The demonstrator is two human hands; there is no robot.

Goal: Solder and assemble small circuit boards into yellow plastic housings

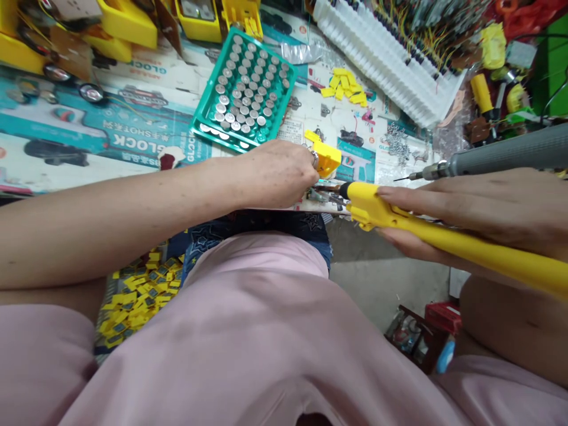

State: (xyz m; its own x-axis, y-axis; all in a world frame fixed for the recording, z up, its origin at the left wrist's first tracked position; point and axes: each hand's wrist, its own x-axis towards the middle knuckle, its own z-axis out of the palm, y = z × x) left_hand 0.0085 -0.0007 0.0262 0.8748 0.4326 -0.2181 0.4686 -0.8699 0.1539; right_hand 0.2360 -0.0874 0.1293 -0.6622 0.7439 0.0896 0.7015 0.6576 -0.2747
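In the head view, the far end of the yellow-handled tool (373, 204) is partly masked by the left hand (284, 174), and its rear runs out past the right edge. Small metal parts (328, 194) at that end are too tangled to make out. The left forearm comes in from the left edge, palm down, fingers curled inward with their tips hidden; whether they grip anything cannot be told. A yellow casing (328, 160) sits right at those knuckles, contact unclear. The right hand (492, 204) is blurred and cut off by the edge, its digits closed on the tool from above and below, pointing left. Just above it a grey screwdriver (497, 155) is also cropped. Beyond the left hand lies a green tray (284, 106) of silver button cells (248, 94)
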